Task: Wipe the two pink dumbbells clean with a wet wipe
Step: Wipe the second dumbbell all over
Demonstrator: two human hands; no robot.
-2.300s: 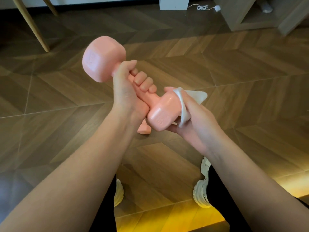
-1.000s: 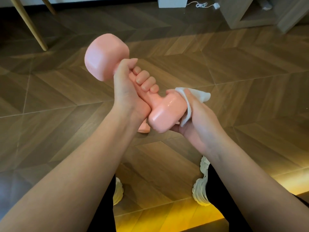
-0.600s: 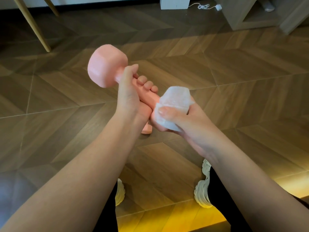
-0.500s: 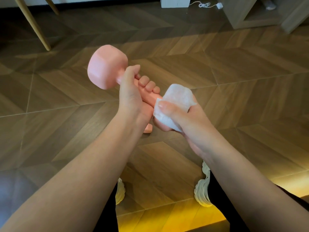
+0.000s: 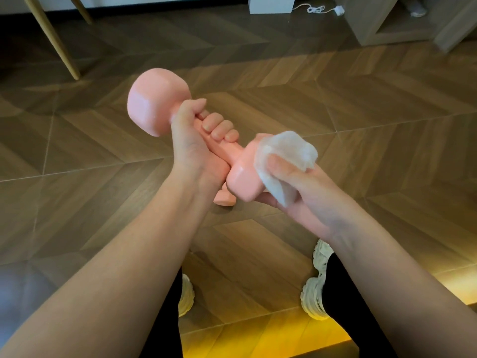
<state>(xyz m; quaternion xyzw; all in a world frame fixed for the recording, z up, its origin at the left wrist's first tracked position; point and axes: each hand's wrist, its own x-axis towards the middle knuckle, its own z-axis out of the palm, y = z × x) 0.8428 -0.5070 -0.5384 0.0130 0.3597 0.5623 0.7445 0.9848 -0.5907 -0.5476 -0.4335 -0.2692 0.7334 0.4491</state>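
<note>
Pink dumbbell (image 5: 228,152): held in air above parquet floor (image 5: 361,125), between both hands, resting on nothing.

1. Nearest camera: two pale chunky shoes, L (image 5: 185,295) and R (image 5: 315,280), w/ dark trouser legs. Both forearms run fwd above them.
2. Right hand (image 5: 296,187): thumb on top, fingers cupped below, pinching wet wipe (image 5: 286,151) against near head of dumbbell. Wipe is bunched and covers right side of that head. Left face of head is bare and glossy.
3. Left hand (image 5: 196,140): wrapped tight round handle, thumb up beside far head. Most of handle is hidden by this grip.
4. Axis: long axis runs near-right to far-left, far end tilted up. Near head sits in right hand. Far head lies beyond left hand, i.e. on opposite side from wipe.
5. Second dumbbell (image 5: 224,198): on floor under the hands, only one end visible.
6. Far: slanted wooden furniture leg (image 5: 54,40) at left; white cable (image 5: 317,9) and wood cabinet (image 5: 374,21) at right.

Assessment: step in hand = wiping near head. Handle and far head prob. remain. To reach them the wipe must travel along axis past left hand, so a re-grip there is likely reqd. Whether second dumbbell is done: cannot tell.
</note>
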